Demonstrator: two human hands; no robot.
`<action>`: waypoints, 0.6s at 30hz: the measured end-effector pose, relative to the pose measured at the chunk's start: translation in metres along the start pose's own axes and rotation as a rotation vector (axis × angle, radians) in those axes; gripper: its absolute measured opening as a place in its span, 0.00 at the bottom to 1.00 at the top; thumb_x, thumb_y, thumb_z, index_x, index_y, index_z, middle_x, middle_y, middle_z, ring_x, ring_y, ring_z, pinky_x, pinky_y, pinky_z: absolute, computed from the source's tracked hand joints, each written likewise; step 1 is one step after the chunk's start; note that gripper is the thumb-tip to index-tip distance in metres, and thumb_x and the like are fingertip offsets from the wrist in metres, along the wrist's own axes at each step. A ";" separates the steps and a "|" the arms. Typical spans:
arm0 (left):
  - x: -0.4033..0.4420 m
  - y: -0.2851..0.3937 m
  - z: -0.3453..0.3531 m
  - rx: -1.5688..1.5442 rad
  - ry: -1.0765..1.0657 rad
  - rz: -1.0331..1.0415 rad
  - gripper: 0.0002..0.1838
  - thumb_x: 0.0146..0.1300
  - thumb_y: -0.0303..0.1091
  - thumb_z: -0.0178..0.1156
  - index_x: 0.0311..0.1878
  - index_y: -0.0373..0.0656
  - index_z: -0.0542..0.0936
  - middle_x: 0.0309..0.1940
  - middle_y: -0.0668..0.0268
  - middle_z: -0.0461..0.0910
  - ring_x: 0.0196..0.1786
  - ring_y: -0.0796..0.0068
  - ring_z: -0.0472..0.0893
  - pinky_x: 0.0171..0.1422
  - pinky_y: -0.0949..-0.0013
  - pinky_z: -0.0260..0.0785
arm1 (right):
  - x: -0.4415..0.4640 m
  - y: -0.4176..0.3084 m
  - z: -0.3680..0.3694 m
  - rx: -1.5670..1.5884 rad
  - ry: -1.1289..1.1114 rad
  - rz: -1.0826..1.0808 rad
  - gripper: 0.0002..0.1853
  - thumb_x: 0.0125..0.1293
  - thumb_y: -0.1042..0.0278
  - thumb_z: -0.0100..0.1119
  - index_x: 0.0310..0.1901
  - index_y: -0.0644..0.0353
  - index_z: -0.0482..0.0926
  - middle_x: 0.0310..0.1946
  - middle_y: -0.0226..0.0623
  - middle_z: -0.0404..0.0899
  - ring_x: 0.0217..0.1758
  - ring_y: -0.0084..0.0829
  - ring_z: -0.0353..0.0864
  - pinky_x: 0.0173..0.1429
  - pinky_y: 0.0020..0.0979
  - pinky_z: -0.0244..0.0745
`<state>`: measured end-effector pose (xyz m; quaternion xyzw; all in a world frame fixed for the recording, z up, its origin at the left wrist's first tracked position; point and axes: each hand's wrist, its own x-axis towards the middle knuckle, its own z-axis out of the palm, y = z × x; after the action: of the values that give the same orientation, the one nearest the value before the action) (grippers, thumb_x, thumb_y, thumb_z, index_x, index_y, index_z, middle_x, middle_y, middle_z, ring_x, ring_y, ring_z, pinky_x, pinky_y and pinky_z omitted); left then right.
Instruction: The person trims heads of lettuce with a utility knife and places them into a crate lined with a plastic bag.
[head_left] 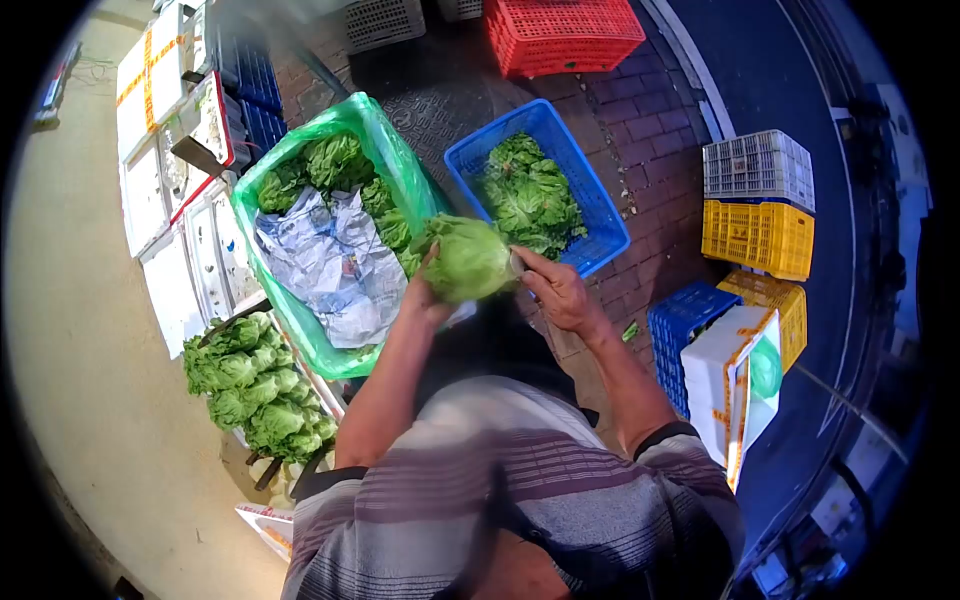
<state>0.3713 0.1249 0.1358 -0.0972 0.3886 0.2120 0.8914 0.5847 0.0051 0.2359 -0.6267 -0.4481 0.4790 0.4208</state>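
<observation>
A pale green head of lettuce (466, 260) is held in front of my body, its cut end facing right. My left hand (425, 290) is wrapped round its left side. At the cut end, my right hand (560, 289) is closed on something small that I cannot make out. Behind and to the left stands a container lined with a green plastic bag (262, 262), with lettuce and crumpled newspaper (330, 262) inside. Beyond my right hand, a blue basket (607, 222) holds loose lettuce leaves (532, 198).
Stacked lettuce heads (262, 385) lie at the left, near white foam boxes (165, 200). A red crate (565, 38) stands at the back. Yellow crates (757, 238), a blue crate (672, 340) and a white foam box (712, 375) are on the right.
</observation>
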 end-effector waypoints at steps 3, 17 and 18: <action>-0.002 0.004 -0.001 0.113 -0.039 0.064 0.31 0.66 0.51 0.66 0.67 0.46 0.73 0.65 0.60 0.76 0.66 0.57 0.75 0.73 0.51 0.65 | -0.007 0.031 0.002 0.358 0.200 0.280 0.23 0.79 0.57 0.50 0.66 0.63 0.74 0.31 0.34 0.82 0.28 0.23 0.78 0.37 0.27 0.77; -0.041 0.047 -0.003 0.460 -0.199 0.609 0.16 0.66 0.30 0.60 0.56 0.44 0.73 0.43 0.68 0.77 0.47 0.73 0.79 0.51 0.64 0.75 | 0.014 0.098 -0.019 0.939 0.698 0.783 0.41 0.69 0.20 0.36 0.38 0.60 0.77 0.15 0.25 0.60 0.13 0.25 0.56 0.24 0.35 0.64; -0.046 0.057 -0.020 0.554 -0.123 0.597 0.17 0.66 0.32 0.60 0.58 0.43 0.73 0.45 0.66 0.78 0.47 0.71 0.80 0.52 0.63 0.75 | 0.021 0.094 -0.019 0.913 0.738 0.790 0.41 0.68 0.20 0.38 0.37 0.60 0.77 0.15 0.24 0.59 0.13 0.24 0.54 0.24 0.34 0.63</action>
<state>0.3040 0.1548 0.1554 0.2764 0.3879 0.3538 0.8050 0.6207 0.0010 0.1449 -0.6246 0.2304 0.4922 0.5608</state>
